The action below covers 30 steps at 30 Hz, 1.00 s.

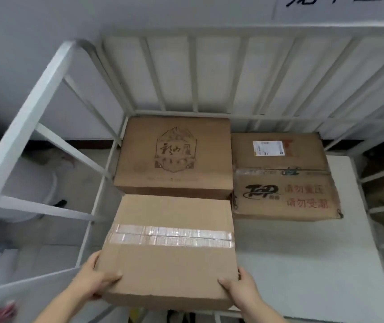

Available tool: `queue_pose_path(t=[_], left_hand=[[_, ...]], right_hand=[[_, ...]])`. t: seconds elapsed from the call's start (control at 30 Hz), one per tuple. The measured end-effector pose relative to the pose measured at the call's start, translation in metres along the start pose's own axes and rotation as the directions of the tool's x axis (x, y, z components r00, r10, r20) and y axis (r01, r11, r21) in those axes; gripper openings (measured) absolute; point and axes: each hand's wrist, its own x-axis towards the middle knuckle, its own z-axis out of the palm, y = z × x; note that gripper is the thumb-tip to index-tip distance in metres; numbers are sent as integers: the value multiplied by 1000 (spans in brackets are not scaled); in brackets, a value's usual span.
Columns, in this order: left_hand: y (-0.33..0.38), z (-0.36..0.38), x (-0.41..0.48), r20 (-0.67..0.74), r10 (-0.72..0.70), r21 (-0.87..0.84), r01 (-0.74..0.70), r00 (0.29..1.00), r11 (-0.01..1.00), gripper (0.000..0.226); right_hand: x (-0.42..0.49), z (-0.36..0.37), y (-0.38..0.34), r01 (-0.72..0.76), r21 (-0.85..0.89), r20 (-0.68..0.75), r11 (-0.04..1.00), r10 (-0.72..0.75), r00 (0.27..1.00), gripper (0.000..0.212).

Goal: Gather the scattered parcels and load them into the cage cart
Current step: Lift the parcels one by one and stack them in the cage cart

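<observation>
Both hands grip the taped cardboard box (pixel 170 248) by its near corners — left hand (pixel 95 277) and right hand (pixel 237 285), thumbs flat on top — inside the white cage cart (pixel 46 73), against the printed box (pixel 174 157).

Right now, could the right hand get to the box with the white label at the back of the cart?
Probably not yet: the right hand is gripping the taped box together with the left hand. Otherwise the labelled box lies uncovered, with nothing stacked on it.

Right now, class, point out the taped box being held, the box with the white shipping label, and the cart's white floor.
Taped box (pixel 167 252), head view, top face.
Labelled box (pixel 279 155), head view, top face.
Cart floor (pixel 302 264), head view, bare panel.
</observation>
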Motion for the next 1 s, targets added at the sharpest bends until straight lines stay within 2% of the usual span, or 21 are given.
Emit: queue_pose_path(t=[0.13, 0.23, 0.3, 0.47, 0.6, 0.77, 0.9, 1.0], left_hand=[[-24, 38, 20, 68, 42, -6, -41, 997, 999, 75], [-39, 76, 33, 176, 56, 42, -64, 983, 997, 94], [-38, 101, 36, 235, 64, 51, -79, 970, 996, 85], [-43, 161, 56, 239, 127, 23, -136, 963, 990, 70], [-50, 191, 67, 211, 142, 56, -157, 967, 986, 60], [-76, 148, 88, 78, 49, 40, -52, 996, 998, 59], [-100, 92, 112, -29, 20, 72, -18, 999, 997, 52], [-92, 71, 128, -53, 0, -56, -3, 999, 998, 70]], right_hand=[[15, -14, 34, -89, -91, -101, 992, 80, 992, 42], [22, -48, 49, -153, -196, -176, 969, 119, 977, 44], [29, -72, 54, -186, -226, -215, 956, 138, 967, 42], [57, -110, 68, -222, -301, -267, 928, 141, 953, 29], [66, -119, 78, -247, -282, -302, 927, 159, 940, 34], [62, -71, 90, -187, -396, -181, 899, 123, 976, 28], [66, -15, 87, -65, -361, -68, 930, 43, 997, 26], [79, 25, 73, 28, -358, 22, 933, -22, 1000, 33]])
